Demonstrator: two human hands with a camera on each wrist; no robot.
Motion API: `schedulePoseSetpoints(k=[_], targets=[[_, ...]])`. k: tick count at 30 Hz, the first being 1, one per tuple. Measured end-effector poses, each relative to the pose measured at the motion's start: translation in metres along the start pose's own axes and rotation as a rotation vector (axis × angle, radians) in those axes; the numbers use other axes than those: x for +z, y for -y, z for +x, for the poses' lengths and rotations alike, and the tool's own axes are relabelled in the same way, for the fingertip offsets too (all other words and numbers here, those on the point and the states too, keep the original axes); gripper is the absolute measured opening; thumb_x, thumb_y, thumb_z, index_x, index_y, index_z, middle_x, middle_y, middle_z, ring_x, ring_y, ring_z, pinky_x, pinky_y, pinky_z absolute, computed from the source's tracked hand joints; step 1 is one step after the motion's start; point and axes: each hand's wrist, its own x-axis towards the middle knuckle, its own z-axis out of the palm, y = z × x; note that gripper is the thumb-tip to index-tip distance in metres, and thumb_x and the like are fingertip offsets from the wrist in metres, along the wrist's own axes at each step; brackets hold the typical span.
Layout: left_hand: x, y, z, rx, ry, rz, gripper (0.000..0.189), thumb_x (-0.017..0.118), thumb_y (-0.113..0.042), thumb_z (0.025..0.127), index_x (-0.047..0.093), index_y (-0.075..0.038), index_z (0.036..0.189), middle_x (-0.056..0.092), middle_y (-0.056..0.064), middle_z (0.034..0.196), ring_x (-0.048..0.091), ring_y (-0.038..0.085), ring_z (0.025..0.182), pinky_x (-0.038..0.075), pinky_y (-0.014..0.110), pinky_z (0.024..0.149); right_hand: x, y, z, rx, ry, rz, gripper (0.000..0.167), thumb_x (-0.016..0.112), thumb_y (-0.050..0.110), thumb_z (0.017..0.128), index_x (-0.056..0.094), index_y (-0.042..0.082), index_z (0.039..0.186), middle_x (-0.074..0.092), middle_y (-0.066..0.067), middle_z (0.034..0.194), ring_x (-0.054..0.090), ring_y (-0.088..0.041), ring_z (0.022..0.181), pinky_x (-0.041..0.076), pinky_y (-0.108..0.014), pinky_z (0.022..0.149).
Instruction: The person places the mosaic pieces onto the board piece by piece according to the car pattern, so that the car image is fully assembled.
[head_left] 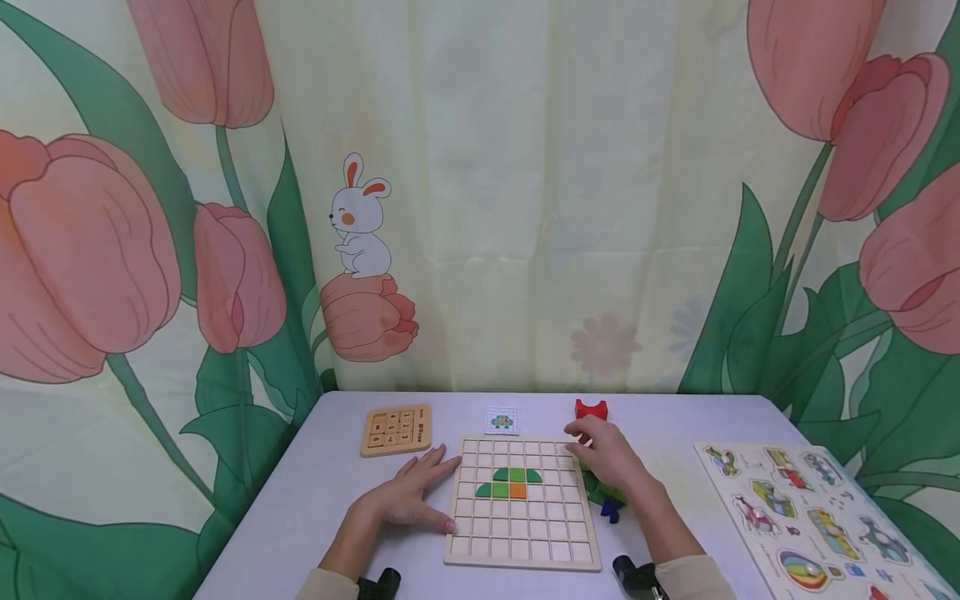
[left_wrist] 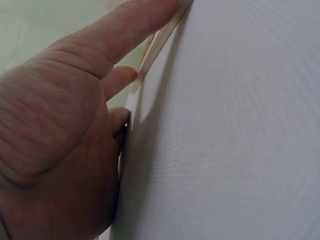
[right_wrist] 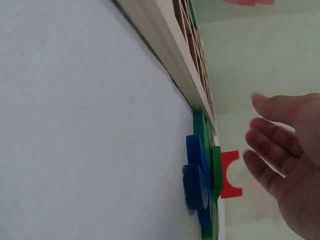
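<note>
A wooden grid board (head_left: 522, 567) lies in front of me, holding several green pieces (head_left: 501, 490) and one orange square (head_left: 517, 492). My left hand (head_left: 401, 496) rests at the board's left edge with fingers spread; thumb and fingertips touch the frame. Over the board's upper right corner hovers my right hand (head_left: 611, 454), fingers loosely bent. The right wrist view shows nothing between its fingers (right_wrist: 270, 150). Beside the board's right edge lie loose green pieces (head_left: 596, 486) and blue pieces (head_left: 611, 509), partly hidden by that hand. A red notched piece (head_left: 591, 409) is just beyond it.
A small pattern card (head_left: 502, 420) lies behind the board. At the back left is a wooden number tray (head_left: 396, 430). A large picture sheet (head_left: 813, 517) covers the table's right side. The tulip-printed curtain (head_left: 540, 208) hangs behind the white table (head_left: 300, 508).
</note>
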Motion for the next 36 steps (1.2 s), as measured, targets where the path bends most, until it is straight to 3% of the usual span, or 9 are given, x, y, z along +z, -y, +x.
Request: schedulePoseSetpoints(k=[5, 11, 21, 30, 36], targets=[[0.0, -0.001, -0.001, -0.004, -0.002, -0.006, 0.112, 0.088, -0.066, 0.069, 0.038, -0.03, 0.162, 0.014, 0.011, 0.176, 0.007, 0.037, 0.163, 0.005, 0.066, 0.13, -0.003, -0.007, 0.002, 0.043, -0.008, -0.037, 0.035, 0.078, 0.011, 0.093, 0.071, 0.008, 0.127, 0.069, -0.008, 0.115, 0.06, -0.02, 0.098, 0.062, -0.032, 0.081], [-0.002, -0.002, -0.001, -0.004, -0.002, -0.004, 0.112, 0.088, -0.066, 0.069, 0.038, -0.03, 0.162, 0.014, 0.011, 0.176, 0.007, 0.037, 0.163, 0.005, 0.065, 0.13, -0.004, -0.015, 0.006, 0.109, 0.024, -0.049, 0.033, 0.074, 0.012, 0.096, 0.07, 0.008, 0.129, 0.068, -0.007, 0.114, 0.059, -0.02, 0.096, 0.061, -0.031, 0.079], [-0.001, 0.0, -0.001, -0.005, 0.004, -0.008, 0.112, 0.089, -0.065, 0.069, 0.037, -0.031, 0.162, 0.013, 0.011, 0.176, 0.006, 0.037, 0.163, 0.005, 0.066, 0.13, -0.005, -0.027, 0.014, 0.174, 0.08, -0.063, 0.024, 0.076, 0.013, 0.095, 0.075, 0.007, 0.118, 0.069, -0.006, 0.103, 0.06, -0.019, 0.092, 0.062, -0.033, 0.079], [0.001, 0.001, -0.001, -0.012, 0.007, -0.014, 0.111, 0.088, -0.065, 0.069, 0.037, -0.033, 0.162, 0.013, 0.01, 0.176, 0.006, 0.037, 0.163, 0.006, 0.067, 0.13, -0.004, -0.03, 0.017, 0.153, 0.097, -0.064, 0.015, 0.08, 0.01, 0.091, 0.078, 0.007, 0.106, 0.069, -0.004, 0.094, 0.059, -0.018, 0.085, 0.06, -0.032, 0.078], [0.0, 0.0, -0.001, -0.009, 0.003, -0.007, 0.112, 0.088, -0.066, 0.068, 0.038, -0.031, 0.162, 0.014, 0.011, 0.176, 0.007, 0.037, 0.163, 0.005, 0.066, 0.13, -0.006, -0.029, 0.017, 0.173, 0.117, -0.058, 0.019, 0.081, 0.011, 0.09, 0.078, 0.006, 0.108, 0.07, -0.005, 0.097, 0.061, -0.018, 0.088, 0.062, -0.035, 0.082]])
